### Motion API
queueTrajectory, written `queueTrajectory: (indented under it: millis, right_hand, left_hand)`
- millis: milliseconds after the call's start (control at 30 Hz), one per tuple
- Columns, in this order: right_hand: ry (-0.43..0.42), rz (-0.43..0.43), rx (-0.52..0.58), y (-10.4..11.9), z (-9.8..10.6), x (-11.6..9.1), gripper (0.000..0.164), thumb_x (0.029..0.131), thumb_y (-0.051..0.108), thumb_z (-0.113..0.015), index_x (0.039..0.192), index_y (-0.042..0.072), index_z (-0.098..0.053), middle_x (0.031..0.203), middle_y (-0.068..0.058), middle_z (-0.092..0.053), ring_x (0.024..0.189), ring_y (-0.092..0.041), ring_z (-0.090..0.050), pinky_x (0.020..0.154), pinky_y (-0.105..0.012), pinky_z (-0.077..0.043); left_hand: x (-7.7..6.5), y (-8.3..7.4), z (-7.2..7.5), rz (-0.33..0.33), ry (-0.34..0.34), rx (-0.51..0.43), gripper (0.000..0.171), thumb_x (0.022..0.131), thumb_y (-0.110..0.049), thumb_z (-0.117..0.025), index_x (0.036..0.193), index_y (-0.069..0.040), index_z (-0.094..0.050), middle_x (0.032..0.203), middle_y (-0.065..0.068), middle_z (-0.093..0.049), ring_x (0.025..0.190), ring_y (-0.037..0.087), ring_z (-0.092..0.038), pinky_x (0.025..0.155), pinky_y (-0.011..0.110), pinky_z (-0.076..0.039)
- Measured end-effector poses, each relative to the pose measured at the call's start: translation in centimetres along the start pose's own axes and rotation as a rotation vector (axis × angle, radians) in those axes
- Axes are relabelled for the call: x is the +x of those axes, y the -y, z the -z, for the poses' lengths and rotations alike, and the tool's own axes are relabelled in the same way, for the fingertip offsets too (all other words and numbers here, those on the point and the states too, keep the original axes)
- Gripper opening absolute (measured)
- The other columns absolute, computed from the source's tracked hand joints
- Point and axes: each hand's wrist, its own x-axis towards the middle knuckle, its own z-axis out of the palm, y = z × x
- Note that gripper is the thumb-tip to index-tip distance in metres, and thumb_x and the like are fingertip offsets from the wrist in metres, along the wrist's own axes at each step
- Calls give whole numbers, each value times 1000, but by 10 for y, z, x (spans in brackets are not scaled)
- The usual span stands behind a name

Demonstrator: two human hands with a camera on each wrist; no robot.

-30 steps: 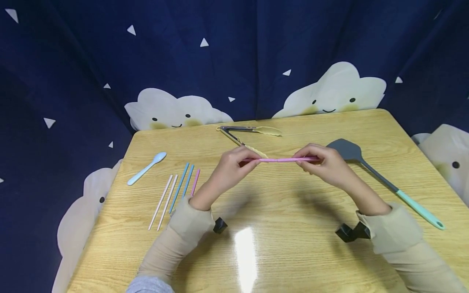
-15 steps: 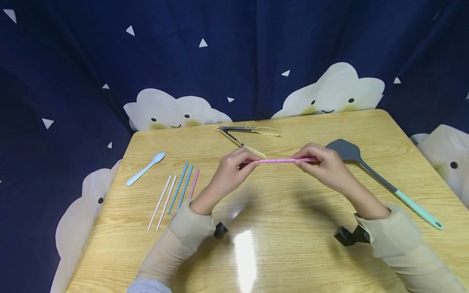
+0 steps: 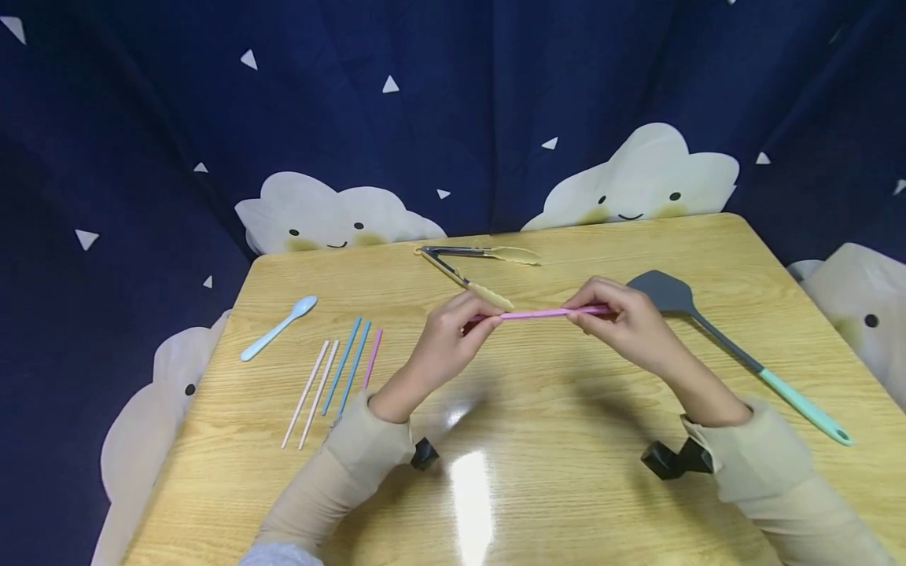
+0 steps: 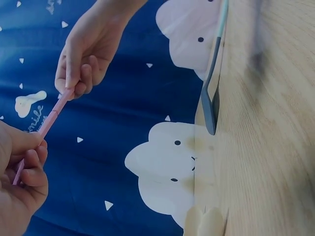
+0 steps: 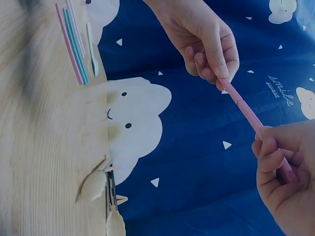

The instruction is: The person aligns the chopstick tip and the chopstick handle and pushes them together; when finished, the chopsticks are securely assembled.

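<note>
Both hands hold a pink straw [image 3: 535, 314] level above the table, one towards each end. The left hand [image 3: 449, 338] pinches it between thumb and fingers, and the straw's end runs back into the palm. On the other side the right hand [image 3: 623, 318] pinches it the same way. A short length shows between the two hands. In the right wrist view a thin seam line crosses the straw [image 5: 250, 114], closer to the left hand [image 5: 209, 44]. The curled fingers partly hide both ends.
Left on the wooden table [image 3: 552, 487] lie a light blue spoon [image 3: 279, 328], two white straws [image 3: 306, 393], two blue straws [image 3: 348, 367] and another pink straw [image 3: 372, 358]. Opened tongs [image 3: 446, 267] lie behind the hands. A grey spatula [image 3: 729, 338] with a mint handle lies right.
Both hands keep their hold on the pink straw. Its left side and the left hand have dropped slightly in the head view; otherwise little differs.
</note>
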Motion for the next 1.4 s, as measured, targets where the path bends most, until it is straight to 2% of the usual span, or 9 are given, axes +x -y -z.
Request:
queueTrajectory:
  millis: [367, 667, 1033, 1400]
  right_hand:
    - [12, -49, 1, 4, -5, 1, 11, 80, -6, -61, 84, 4, -63, 72, 1, -50, 57, -9, -43, 45, -21, -36]
    - [-16, -3, -16, 6, -9, -2, 14, 78, -9, -62, 82, 5, -62, 72, 2, -49, 59, -8, -41, 47, -20, -35]
    - [-34, 43, -27, 14, -9, -4, 19, 76, -12, -62, 82, 6, -62, 73, 3, -49, 60, -8, -40, 48, -20, -34]
    - [-36, 40, -11, 17, -11, -5, 19, 76, -14, -61, 83, 4, -62, 73, 3, -49, 61, -8, -40, 49, -20, -34]
  left_hand:
    - [-3, -2, 4, -30, -19, 46, 5, 84, -2, -60, 87, -2, -65, 83, 4, -60, 60, 7, -43, 51, 17, -37]
    - [-7, -4, 6, -58, -30, 59, 3, 83, -2, -61, 84, -1, -64, 73, 3, -54, 58, 6, -41, 50, 15, -36]
    - [-8, -9, 6, -139, -73, 70, 3, 82, 0, -61, 84, 0, -64, 72, 5, -56, 57, 8, -42, 49, 14, -35]
    - [-7, -11, 9, -156, -62, 89, 5, 83, -1, -60, 84, 1, -65, 73, 5, -56, 56, 8, -41, 50, 14, -35]
